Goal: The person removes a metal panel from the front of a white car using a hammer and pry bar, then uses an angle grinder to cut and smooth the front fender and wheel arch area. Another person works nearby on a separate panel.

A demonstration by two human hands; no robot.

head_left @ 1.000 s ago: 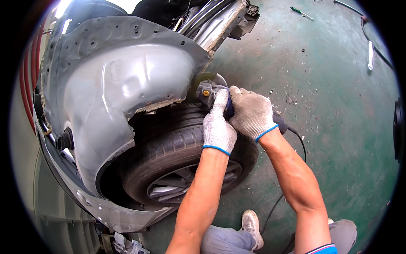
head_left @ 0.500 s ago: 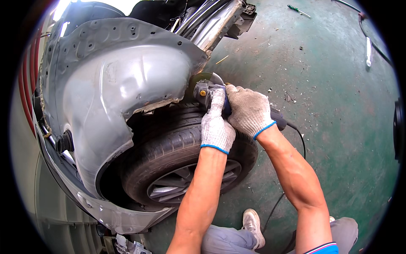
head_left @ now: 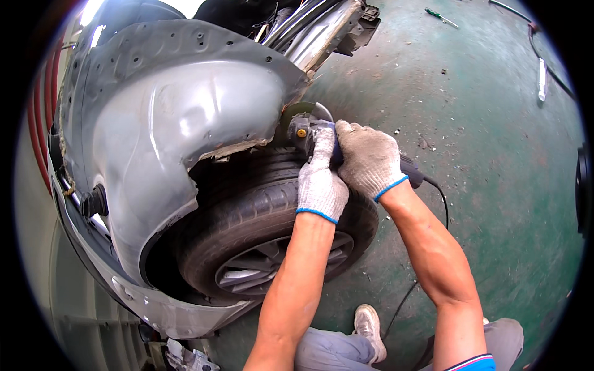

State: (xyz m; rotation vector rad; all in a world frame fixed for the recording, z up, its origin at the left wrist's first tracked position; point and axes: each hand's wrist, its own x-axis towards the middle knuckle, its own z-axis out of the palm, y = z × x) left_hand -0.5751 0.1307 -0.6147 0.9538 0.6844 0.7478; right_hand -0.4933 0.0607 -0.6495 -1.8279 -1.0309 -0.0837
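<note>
Both of my hands wear knitted work gloves with blue cuffs and are closed around an angle grinder. My left hand grips near the grinder's head, its thumb along the top. Wrapped over the body is my right hand, with the dark rear end showing beyond it. The grinder's thin disc, partly behind its guard, stands at the torn right edge of a grey car inner wheel-arch panel. Whether the disc touches the metal, I cannot tell. Below my hands is the tyre, with its alloy wheel.
The grinder's black cord runs down to the green floor, which has scattered debris. A green-handled screwdriver lies far off, near a hose at the right. Jagged cut metal borders the arch above the tyre.
The whole view has shifted slightly. My hands keep the same grip on the grinder, and slightly more of its disc shows beside the panel edge.
</note>
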